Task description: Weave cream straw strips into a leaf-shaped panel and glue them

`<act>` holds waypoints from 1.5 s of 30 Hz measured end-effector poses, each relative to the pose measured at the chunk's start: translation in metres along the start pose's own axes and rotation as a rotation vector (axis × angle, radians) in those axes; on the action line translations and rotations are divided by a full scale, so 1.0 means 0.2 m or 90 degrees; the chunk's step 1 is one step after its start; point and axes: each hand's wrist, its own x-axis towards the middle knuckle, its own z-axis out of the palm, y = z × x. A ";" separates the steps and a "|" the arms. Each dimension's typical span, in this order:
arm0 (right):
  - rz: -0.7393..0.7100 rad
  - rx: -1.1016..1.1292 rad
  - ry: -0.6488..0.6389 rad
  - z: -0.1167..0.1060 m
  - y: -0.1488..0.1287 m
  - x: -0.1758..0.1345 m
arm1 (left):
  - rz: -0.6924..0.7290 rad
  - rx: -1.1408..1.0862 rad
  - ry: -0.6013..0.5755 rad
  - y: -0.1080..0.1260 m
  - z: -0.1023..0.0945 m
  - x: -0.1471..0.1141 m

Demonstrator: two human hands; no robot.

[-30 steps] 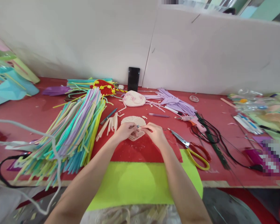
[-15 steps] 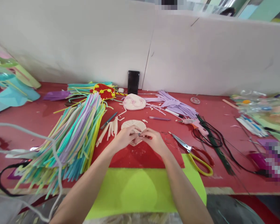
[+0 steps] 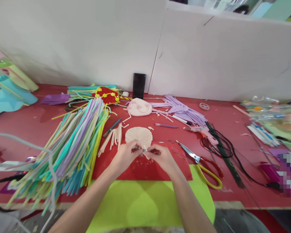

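Note:
A cream, ribbed, heart-shaped piece (image 3: 139,134) lies on the red sheet. Just below its near edge, my left hand (image 3: 128,155) and my right hand (image 3: 162,156) meet, fingertips pinched close together. Between them is a short cream strip (image 3: 146,155), seemingly a bit of pipe cleaner. A tiny grey spot shows at the left fingertips, too small to name. Several loose cream pipe cleaners (image 3: 115,136) lie left of the heart-shaped piece. Beyond it rests a white and pink oval piece (image 3: 139,107).
A big bundle of coloured pipe cleaners (image 3: 72,142) fills the left side. On the right are scissors (image 3: 196,158), a pink glue gun (image 3: 207,134) with a black cord, and purple pipe cleaners (image 3: 184,111). A phone (image 3: 138,85) leans on the wall. A white cable (image 3: 52,174) crosses at left.
Both hands have come down toward me, off the heart-shaped piece, so more of its ribbed surface shows. The cream strip between the fingertips is now visible. The view has shifted slightly.

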 end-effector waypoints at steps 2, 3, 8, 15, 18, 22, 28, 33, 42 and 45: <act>0.011 0.018 0.030 0.02 0.01 -0.02 | -0.004 -0.010 0.035 -0.01 0.03 -0.02; 0.012 0.016 0.051 0.03 0.01 -0.03 | -0.005 -0.019 0.052 -0.01 0.04 -0.03; -0.004 -0.038 0.126 0.02 0.03 -0.01 | -0.007 -0.062 0.085 -0.05 0.04 0.01; -0.010 -0.145 0.232 -0.14 0.09 0.08 | 0.011 0.357 0.237 -0.18 -0.17 0.14; 0.025 -0.123 0.203 -0.16 0.13 0.12 | -0.016 0.462 0.260 -0.24 -0.18 0.16; 0.045 -0.040 0.160 -0.13 0.17 0.17 | 0.007 0.461 0.238 -0.27 -0.16 0.19; 0.032 0.006 0.178 -0.10 0.19 0.20 | 0.009 0.254 0.213 -0.26 -0.15 0.20; 0.027 -0.040 0.208 -0.10 0.21 0.16 | 0.023 0.023 0.223 -0.26 -0.12 0.17; 0.000 -0.056 0.229 -0.09 0.24 0.15 | 0.016 -0.042 0.221 -0.31 -0.05 0.18; -0.002 -0.028 0.233 -0.10 0.27 0.17 | 0.021 -0.025 0.227 -0.33 -0.05 0.18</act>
